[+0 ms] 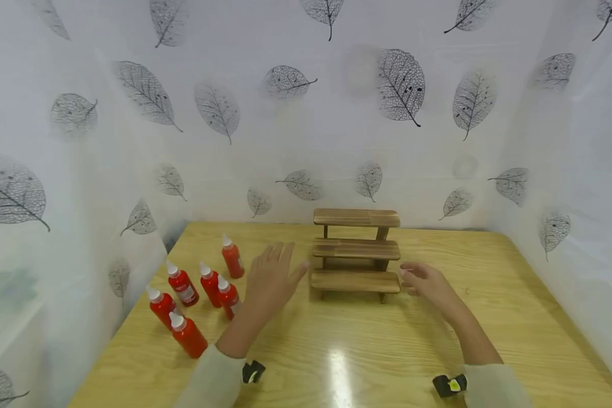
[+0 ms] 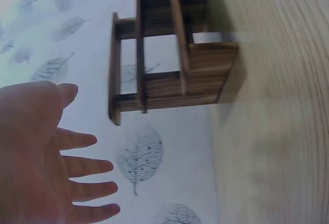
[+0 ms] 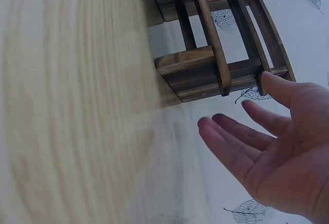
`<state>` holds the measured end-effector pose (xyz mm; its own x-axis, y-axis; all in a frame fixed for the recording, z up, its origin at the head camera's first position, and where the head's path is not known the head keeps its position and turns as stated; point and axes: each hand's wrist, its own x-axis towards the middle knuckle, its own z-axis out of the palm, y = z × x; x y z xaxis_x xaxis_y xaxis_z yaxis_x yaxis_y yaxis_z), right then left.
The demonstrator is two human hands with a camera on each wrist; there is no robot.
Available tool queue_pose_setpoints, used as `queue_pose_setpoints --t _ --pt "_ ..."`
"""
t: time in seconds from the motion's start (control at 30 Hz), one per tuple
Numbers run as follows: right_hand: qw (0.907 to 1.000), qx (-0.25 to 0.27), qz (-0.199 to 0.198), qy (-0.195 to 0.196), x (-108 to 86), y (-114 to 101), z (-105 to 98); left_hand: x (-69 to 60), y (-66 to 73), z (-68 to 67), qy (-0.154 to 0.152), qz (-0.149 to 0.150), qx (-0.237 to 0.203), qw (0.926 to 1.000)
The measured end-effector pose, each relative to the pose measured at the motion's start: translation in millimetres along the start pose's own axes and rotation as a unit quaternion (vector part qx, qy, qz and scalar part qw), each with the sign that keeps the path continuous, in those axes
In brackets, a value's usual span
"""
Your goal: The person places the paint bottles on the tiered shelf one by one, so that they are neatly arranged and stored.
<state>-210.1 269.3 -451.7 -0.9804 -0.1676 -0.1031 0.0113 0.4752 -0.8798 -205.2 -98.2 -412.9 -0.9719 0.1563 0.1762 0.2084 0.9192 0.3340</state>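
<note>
A brown wooden three-step rack (image 1: pixel 356 279) stands toward the back of the table. To its left my left hand (image 1: pixel 271 280) hovers with spread, straight fingers, holding nothing; the left wrist view shows this hand (image 2: pixel 56 157) apart from the rack (image 2: pixel 205 75). My right hand (image 1: pixel 430 286) is at the rack's right end, fingers slightly bent and nothing gripped. In the right wrist view the thumb of this hand (image 3: pixel 288 142) overlaps the end of the rack (image 3: pixel 195 70); whether it touches, I cannot tell.
Several red bottles with white pointed caps stand on the left of the wooden table (image 1: pixel 377 351), among them one at the back (image 1: pixel 233 260) and one at the front (image 1: pixel 190 338). Behind and beside the table hangs a white curtain (image 1: pixel 336 141) with leaf prints.
</note>
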Motion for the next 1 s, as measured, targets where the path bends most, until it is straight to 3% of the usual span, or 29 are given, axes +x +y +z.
queue_pose_setpoints --t 0.2,0.37,0.47,0.63,0.77,0.8,0.9,1.0 --pt "0.9960 0.085 -0.006 -0.024 -1.8 12 10 -35.0 -0.2 -29.4 0.071 0.012 -0.063 0.9954" --pt "0.9936 0.109 -0.017 -0.028 1.4 20 16 -68.5 -9.6 -51.2 0.135 0.013 -0.103 0.9853" --pt "0.9926 0.117 -0.009 -0.032 2.3 23 17 -88.1 -17.0 -62.3 0.184 0.016 -0.121 0.9752" --pt "0.9900 0.134 0.015 -0.041 5.2 26 21 -121.6 -34.1 -74.5 0.293 0.040 -0.171 0.9398" --pt "0.9897 0.137 0.023 -0.036 5.5 29 20 -141.5 -47.5 -76.7 0.386 0.045 -0.202 0.8989" --pt "0.9898 0.136 0.023 -0.034 5.2 29 20 -145.6 -51.1 -76.0 0.408 0.035 -0.204 0.8893" --pt "0.9896 0.137 0.026 -0.035 5.1 30 19 -156.7 -62.0 -73.1 0.446 -0.021 -0.201 0.8722" --pt "0.9892 0.136 0.036 -0.042 6.3 30 19 -166.9 -74.1 -68.7 0.437 -0.101 -0.191 0.8731"
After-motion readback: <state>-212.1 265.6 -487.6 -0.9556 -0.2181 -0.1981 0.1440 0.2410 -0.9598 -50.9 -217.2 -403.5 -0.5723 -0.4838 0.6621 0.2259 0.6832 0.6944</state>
